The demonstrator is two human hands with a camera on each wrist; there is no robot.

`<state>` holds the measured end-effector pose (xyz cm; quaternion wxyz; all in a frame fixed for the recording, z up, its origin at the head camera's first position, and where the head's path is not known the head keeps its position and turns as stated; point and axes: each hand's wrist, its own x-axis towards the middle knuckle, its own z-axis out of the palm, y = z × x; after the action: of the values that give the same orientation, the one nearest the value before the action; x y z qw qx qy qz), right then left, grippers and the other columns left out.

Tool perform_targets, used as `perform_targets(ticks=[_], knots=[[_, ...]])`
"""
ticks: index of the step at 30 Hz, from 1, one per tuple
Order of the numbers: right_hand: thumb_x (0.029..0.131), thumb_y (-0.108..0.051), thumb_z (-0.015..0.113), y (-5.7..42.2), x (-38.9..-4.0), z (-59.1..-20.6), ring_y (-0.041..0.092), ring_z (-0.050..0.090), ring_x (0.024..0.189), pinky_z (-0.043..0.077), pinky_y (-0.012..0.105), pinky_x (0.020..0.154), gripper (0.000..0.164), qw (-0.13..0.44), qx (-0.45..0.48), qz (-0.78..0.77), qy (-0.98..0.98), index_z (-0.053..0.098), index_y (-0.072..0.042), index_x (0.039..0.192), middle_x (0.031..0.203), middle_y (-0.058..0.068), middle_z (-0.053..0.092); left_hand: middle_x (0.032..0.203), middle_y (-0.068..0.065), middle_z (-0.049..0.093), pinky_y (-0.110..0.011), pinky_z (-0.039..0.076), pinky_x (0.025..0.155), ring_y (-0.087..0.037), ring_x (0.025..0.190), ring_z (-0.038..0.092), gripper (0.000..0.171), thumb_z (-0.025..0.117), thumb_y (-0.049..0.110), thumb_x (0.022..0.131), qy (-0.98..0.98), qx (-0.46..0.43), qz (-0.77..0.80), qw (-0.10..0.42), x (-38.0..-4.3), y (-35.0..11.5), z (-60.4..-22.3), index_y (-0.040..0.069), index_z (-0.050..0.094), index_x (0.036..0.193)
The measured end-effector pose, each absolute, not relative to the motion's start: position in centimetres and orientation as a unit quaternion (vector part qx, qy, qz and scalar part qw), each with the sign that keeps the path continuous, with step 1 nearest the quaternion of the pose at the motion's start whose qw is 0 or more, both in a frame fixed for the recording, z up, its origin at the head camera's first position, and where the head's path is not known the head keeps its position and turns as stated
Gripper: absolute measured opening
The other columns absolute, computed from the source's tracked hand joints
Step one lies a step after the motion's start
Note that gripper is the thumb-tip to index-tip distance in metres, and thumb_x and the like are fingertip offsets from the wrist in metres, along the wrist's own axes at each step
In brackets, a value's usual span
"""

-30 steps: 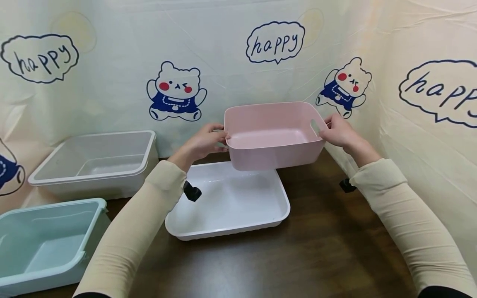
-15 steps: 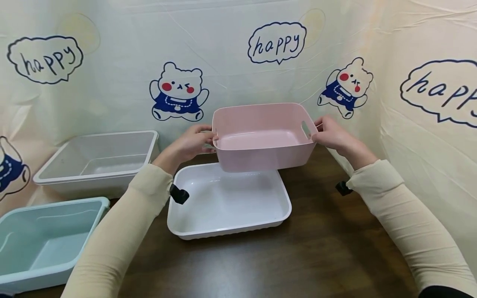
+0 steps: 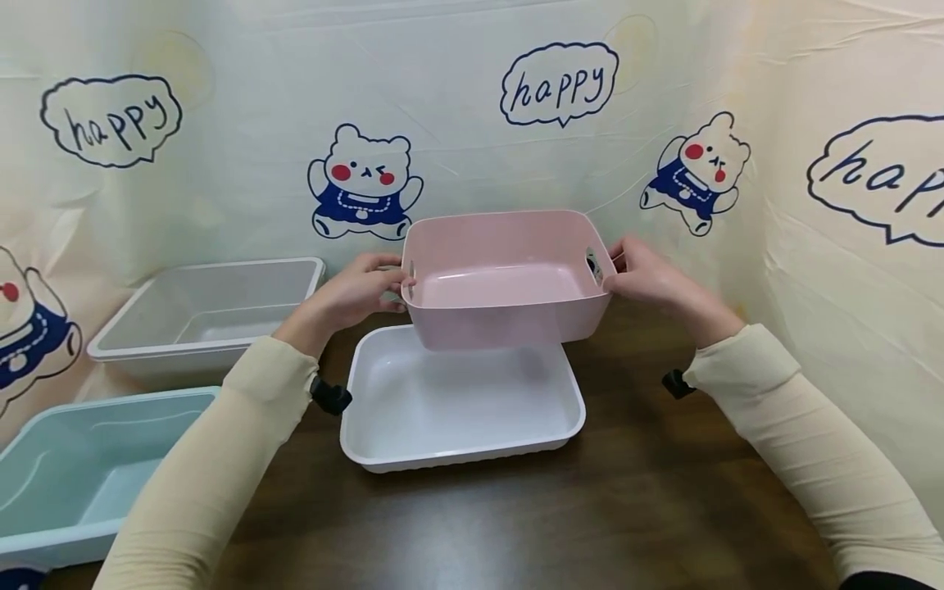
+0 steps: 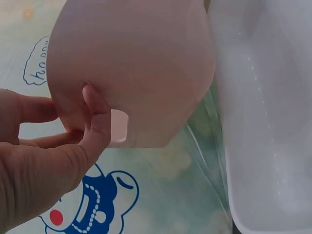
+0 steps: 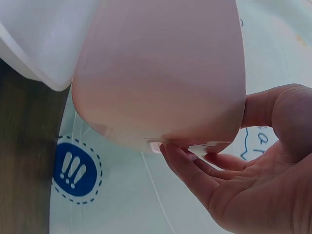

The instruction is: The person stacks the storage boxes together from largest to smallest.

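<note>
Pinching its 2 ends, left hand [image 3: 360,288] and right hand [image 3: 647,273] hold the pink bin [image 3: 501,326] aloft.

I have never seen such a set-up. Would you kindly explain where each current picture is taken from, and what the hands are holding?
There is no machine arm: these are a person's bare hands. The large picture comes from a head camera; the two smaller ones come from wrist cameras. The left hand and right hand hold a pink, rectangular, plastic-looking bin by its ends. In the head view it overlaps the back of a shallow white rectangular tray on a dark brown table. Further left stand a grey rectangular bin and a pale blue-green rectangular bin.
</note>
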<state>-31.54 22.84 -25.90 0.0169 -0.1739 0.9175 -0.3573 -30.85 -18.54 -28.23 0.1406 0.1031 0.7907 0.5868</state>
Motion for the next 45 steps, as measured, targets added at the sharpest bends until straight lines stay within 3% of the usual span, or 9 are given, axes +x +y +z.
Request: perform_targets(ticks=[11,15,21,27,34,40,45], knots=[[0.083,0.002,0.063,21.2,-30.9,-26.5,0.032,0.060,0.090,0.049,0.027,0.072,0.035,0.015,-0.200,-0.345,0.917,0.053,0.014,0.114,0.106,0.029,0.065,0.131,-0.025,0.052,-0.032,0.058,0.090,-0.029,0.107,0.055,0.048,0.044,0.015,0.109,0.809,0.081,0.565,0.140,-29.3,-20.1,-28.4,-0.004,0.036,0.152],[0.083,0.002,0.065,20.7,-30.5,-26.4,0.030,0.060,0.087,0.048,0.025,0.068,0.033,0.006,-0.209,-0.339,0.917,0.054,0.014,0.112,0.103,0.028,0.065,0.136,-0.027,0.051,-0.034,0.057,0.094,-0.033,0.112,0.056,0.050,0.044,0.017,0.110,0.819,0.076,0.552,0.139,-28.7,-20.5,-28.1,-0.003,0.034,0.154],[0.085,-0.001,0.068,20.0,-29.7,-26.4,0.033,0.058,0.092,0.050,0.033,0.074,0.036,0.010,-0.205,-0.325,0.923,0.049,0.012,0.112,0.108,0.028,0.061,0.137,-0.029,0.051,-0.042,0.054,0.101,-0.034,0.111,0.060,0.049,0.043,0.018,0.110,0.831,0.081,0.534,0.135,-28.0,-21.1,-28.0,-0.003,0.036,0.153],[0.086,-0.004,0.069,19.5,-29.3,-26.7,0.033,0.059,0.093,0.051,0.038,0.079,0.036,0.012,-0.203,-0.309,0.929,0.048,0.011,0.112,0.108,0.028,0.062,0.134,-0.028,0.055,-0.041,0.056,0.097,-0.029,0.104,0.063,0.046,0.043,0.019,0.110,0.841,0.083,0.518,0.132,-27.3,-21.6,-28.0,-0.002,0.040,0.151],[0.087,-0.007,0.070,19.0,-28.9,-27.1,0.033,0.058,0.092,0.051,0.042,0.080,0.039,0.022,-0.203,-0.295,0.934,0.048,0.010,0.114,0.108,0.025,0.059,0.137,-0.028,0.056,-0.041,0.056,0.097,-0.030,0.108,0.063,0.047,0.042,0.019,0.110,0.845,0.077,0.511,0.135,-26.6,-22.4,-27.9,-0.002,0.039,0.153],[0.088,-0.007,0.070,18.4,-28.3,-27.3,0.032,0.058,0.091,0.052,0.042,0.080,0.038,0.034,-0.209,-0.298,0.931,0.048,0.009,0.115,0.107,0.024,0.059,0.139,-0.028,0.054,-0.047,0.054,0.101,-0.033,0.110,0.062,0.050,0.042,0.019,0.110,0.847,0.067,0.508,0.142,-25.9,-23.0,-28.2,-0.002,0.035,0.155],[0.087,-0.006,0.070,18.0,-27.9,-27.7,0.030,0.057,0.088,0.051,0.039,0.075,0.037,0.042,-0.206,-0.303,0.930,0.048,0.008,0.113,0.104,0.022,0.059,0.138,-0.029,0.054,-0.044,0.055,0.099,-0.034,0.110,0.063,0.050,0.042,0.018,0.110,0.844,0.064,0.511,0.150,-25.4,-23.2,-28.7,-0.003,0.034,0.155]])
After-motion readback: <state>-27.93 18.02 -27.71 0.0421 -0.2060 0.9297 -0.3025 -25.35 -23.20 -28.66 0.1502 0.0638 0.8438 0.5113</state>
